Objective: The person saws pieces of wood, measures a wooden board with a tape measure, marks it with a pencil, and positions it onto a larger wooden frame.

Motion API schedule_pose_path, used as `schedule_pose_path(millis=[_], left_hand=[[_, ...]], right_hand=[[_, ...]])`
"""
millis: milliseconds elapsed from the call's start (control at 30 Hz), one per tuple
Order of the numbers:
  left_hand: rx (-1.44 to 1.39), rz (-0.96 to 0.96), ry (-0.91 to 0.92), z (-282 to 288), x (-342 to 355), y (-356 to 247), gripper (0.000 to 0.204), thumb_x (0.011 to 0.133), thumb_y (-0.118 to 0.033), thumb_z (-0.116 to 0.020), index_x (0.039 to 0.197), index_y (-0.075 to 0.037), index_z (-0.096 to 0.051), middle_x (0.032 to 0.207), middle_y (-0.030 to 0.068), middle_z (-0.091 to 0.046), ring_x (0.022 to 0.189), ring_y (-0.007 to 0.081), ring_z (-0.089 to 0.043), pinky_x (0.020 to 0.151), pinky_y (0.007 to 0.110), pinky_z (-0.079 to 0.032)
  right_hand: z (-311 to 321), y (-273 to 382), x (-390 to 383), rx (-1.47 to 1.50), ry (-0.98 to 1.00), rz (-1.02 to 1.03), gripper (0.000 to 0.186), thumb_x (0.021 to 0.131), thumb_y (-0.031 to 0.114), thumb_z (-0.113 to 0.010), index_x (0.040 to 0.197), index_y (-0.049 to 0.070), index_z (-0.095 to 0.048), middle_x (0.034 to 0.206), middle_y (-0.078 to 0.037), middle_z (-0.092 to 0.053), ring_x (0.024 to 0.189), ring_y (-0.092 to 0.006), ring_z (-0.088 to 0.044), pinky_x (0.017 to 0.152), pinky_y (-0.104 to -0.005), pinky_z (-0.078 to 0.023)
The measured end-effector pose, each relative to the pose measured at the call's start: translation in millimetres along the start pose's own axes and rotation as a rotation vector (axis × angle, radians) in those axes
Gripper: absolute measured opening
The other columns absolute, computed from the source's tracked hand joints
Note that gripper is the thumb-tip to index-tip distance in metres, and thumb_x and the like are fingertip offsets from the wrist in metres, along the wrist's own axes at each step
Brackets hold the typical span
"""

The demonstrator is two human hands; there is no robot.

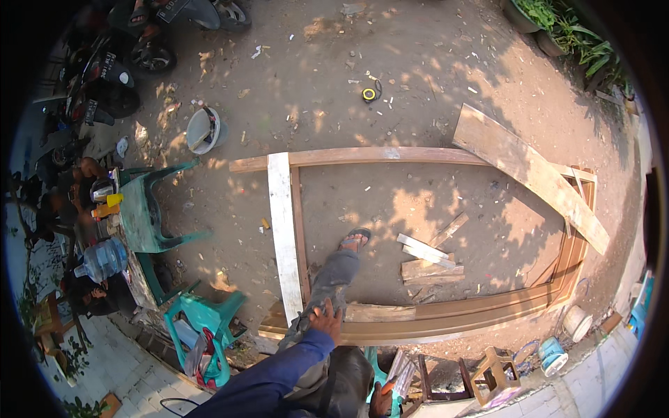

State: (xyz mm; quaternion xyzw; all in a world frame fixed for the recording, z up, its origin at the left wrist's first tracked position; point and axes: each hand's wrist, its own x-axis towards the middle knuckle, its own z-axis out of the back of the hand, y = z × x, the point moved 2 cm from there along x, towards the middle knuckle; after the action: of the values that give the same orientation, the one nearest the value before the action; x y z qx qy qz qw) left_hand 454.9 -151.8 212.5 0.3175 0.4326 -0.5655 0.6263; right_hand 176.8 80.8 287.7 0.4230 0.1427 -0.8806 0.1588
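My left hand [325,320] rests on my bent left knee, fingers spread, holding nothing. My left foot [355,239], in a sandal, stands inside a large wooden frame [390,156] lying on the dirt. Only part of my right hand [381,402] shows, low beside a green plastic chair. A small orange thing [388,385] is next to it; its fingers are too dark to read. Across the frame's left end lies a white-faced board [283,233]. A wide plank [526,174] slants over its far right corner. Short wood offcuts [432,261] lie inside the frame.
A yellow-and-black tape measure [369,94] lies beyond the frame. A white bucket [204,131], green plastic chairs [150,212] and a water jug [102,260] stand left. Motorcycles [104,76] are parked far left. Small wooden stools [495,376] and paint pails [552,357] stand near right.
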Motion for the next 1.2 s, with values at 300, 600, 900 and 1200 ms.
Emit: schedule_pose_path(millis=[300, 600, 900, 1200], left_hand=[[0.001, 0.013, 0.05, 23, 22, -5, 0.075, 0.074, -0.026, -0.068, 0.146, -0.016, -0.048, 0.158, 0.0242, -0.022, 0.128, 0.0541, -0.037, 0.097, 0.06, -0.038], [0.191, -0.004, 0.011, 30, 23, -7, 0.083, 0.073, -0.036, -0.076, 0.147, -0.017, -0.046, 0.156, 0.0214, -0.026, 0.126, 0.0495, -0.04, 0.101, 0.056, -0.038], [0.298, -0.019, -0.001, 17, 15, -20, 0.084, 0.072, -0.045, -0.076, 0.146, -0.018, -0.046, 0.156, 0.0203, -0.028, 0.124, 0.0466, -0.042, 0.098, 0.056, -0.041], [0.483, -0.038, -0.037, -13, 0, -34, 0.079, 0.076, -0.046, -0.072, 0.146, -0.018, -0.046, 0.156, 0.0203, -0.028, 0.12, 0.0443, -0.047, 0.096, 0.056, -0.045]], right_hand=[[30, 95, -20, 0.339, -0.012, -0.194, 0.065, 0.097, 0.049, -0.055, 0.116, -0.012, -0.053, 0.102, -0.028, -0.062, 0.093, -0.0384, -0.06, 0.085, -0.0473, -0.044], [21, 122, -34, 0.162, -0.124, -0.027, 0.058, 0.1, 0.04, -0.051, 0.122, -0.013, -0.048, 0.102, -0.035, -0.061, 0.091, -0.0484, -0.059, 0.082, -0.0493, -0.044], [-10, 131, -35, 0.333, 0.047, 0.121, 0.056, 0.099, 0.032, -0.054, 0.127, -0.015, -0.047, 0.107, -0.038, -0.06, 0.098, -0.0532, -0.058, 0.085, -0.0517, -0.045], [-20, 84, -39, 0.514, -0.016, 0.04, 0.068, 0.101, 0.035, -0.053, 0.136, -0.021, -0.037, 0.126, -0.041, -0.053, 0.114, -0.0511, -0.055, 0.098, -0.0458, -0.043]])
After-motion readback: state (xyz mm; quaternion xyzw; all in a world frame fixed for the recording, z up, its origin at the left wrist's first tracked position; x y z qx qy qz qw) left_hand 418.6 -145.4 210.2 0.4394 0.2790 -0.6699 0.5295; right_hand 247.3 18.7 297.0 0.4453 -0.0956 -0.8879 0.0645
